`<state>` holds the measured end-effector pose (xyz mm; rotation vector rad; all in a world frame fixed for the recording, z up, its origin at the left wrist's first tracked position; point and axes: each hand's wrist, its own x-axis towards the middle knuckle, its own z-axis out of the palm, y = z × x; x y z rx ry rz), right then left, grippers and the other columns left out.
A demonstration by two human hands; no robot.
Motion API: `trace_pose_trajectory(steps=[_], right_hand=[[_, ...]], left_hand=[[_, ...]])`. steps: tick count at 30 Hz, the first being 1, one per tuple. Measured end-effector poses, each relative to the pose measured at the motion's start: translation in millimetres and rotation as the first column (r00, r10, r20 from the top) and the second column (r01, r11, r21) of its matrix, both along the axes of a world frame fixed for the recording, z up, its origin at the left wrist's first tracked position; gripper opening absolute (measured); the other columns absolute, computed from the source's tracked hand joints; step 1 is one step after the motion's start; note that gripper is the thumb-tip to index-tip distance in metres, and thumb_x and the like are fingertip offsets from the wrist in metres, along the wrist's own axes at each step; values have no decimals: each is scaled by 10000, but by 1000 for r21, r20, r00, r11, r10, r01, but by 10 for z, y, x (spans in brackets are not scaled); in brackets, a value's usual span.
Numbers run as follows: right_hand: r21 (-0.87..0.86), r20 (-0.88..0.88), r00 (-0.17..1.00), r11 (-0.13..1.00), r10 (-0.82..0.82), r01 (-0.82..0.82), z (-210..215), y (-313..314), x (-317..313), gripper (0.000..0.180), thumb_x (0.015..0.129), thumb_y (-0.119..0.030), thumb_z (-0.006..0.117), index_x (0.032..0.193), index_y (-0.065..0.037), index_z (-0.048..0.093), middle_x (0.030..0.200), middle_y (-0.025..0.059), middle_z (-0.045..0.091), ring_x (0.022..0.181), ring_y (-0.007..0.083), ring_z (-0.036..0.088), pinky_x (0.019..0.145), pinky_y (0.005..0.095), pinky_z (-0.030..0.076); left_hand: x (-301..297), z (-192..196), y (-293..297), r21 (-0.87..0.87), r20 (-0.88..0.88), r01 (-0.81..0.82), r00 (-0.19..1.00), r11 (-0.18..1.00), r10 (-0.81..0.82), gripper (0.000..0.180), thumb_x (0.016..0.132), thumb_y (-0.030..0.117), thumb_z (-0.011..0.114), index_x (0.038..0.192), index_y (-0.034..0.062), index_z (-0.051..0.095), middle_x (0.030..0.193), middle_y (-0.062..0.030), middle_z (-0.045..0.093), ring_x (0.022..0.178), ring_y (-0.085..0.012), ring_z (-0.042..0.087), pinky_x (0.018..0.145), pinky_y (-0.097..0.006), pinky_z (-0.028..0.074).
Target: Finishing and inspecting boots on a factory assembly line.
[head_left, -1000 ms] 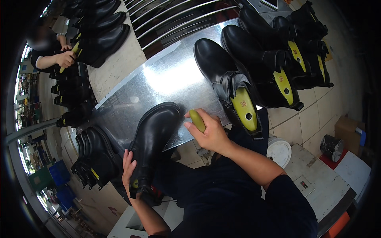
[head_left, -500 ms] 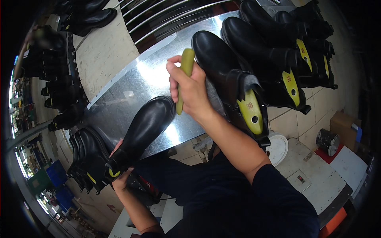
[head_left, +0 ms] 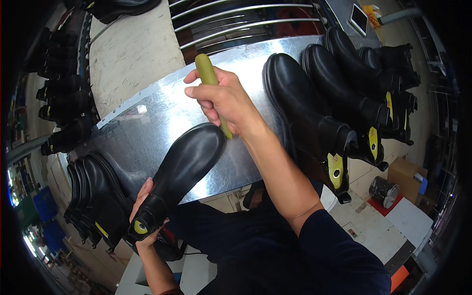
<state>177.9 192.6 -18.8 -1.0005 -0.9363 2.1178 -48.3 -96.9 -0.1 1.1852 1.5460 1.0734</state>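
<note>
So your black boot (head_left: 189,157) lies on a slant, toe pointing away from you and to the right, shaft end back toward your left, foot part over the metal surface (head_left: 132,132). Your left hand (head_left: 139,202) is cupped round the shaft; the boot hides some of those fingers, so no clue how tight. Your right hand (head_left: 219,98) is the one nearer the toe, just past it, fingers curled closed round an olive-green stick (head_left: 206,71). Key bit imo: the stick's long axis runs crosswise to the boot's, lower tip right at the toe's right edge. Touching or just beside? Can't tell. There's a boot row (head_left: 300,88) right of your boot and a boot cluster (head_left: 98,191) left of it.
</note>
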Motion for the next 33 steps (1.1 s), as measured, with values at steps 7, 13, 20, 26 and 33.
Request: trace_pose_trajectory(steps=[7, 13, 20, 26, 33], right_hand=[[139, 45, 993, 984, 108, -113, 59, 121, -199, 268, 894, -148, 737, 1116, -36, 639, 560, -56, 450, 396, 38, 378, 373, 219, 264], [160, 36, 977, 963, 212, -215, 47, 179, -318, 305, 882, -187, 762, 1124, -41, 649, 559, -76, 445, 405, 27, 373, 380, 208, 262], [263, -82, 942, 919, 326, -295, 14, 140, -565, 310, 886, -178, 758, 1145, -39, 659, 573, -62, 509, 407, 26, 405, 391, 197, 306], [344, -323, 945, 924, -49, 166, 30, 86, -345, 248, 931, -234, 775, 1038, -27, 691, 606, -3, 555, 480, 69, 514, 445, 224, 421], [278, -444, 882, 913, -155, 300, -85, -114, 131, 270, 988, -257, 688, 850, -31, 640, 581, 18, 480, 489, 114, 455, 478, 267, 389]], left_hand=[[-36, -28, 3, 27, -55, 34, 998, 999, -33, 843, 737, 269, 909, 1444, -19, 554, 1533, -239, 510, 1453, -381, 457, 1234, -517, 296], [2, -172, 1, 152, -47, -3, 999, 988, 11, 804, 691, 244, 944, 1395, 41, 613, 1465, -234, 578, 1421, -422, 491, 1230, -579, 291], [70, -225, -42, 228, -37, -22, 999, 973, 31, 747, 704, 138, 931, 1374, 42, 614, 1450, -225, 591, 1413, -419, 499, 1218, -588, 318], [272, -124, -73, 86, -77, -200, 975, 976, 206, 745, 714, 106, 904, 1382, -5, 591, 1483, -222, 561, 1415, -380, 501, 1221, -519, 343], [428, -55, -88, -11, 141, -354, 925, 935, 352, 720, 721, -74, 788, 1405, -35, 563, 1380, -178, 628, 1290, -313, 601, 1156, -427, 428]])
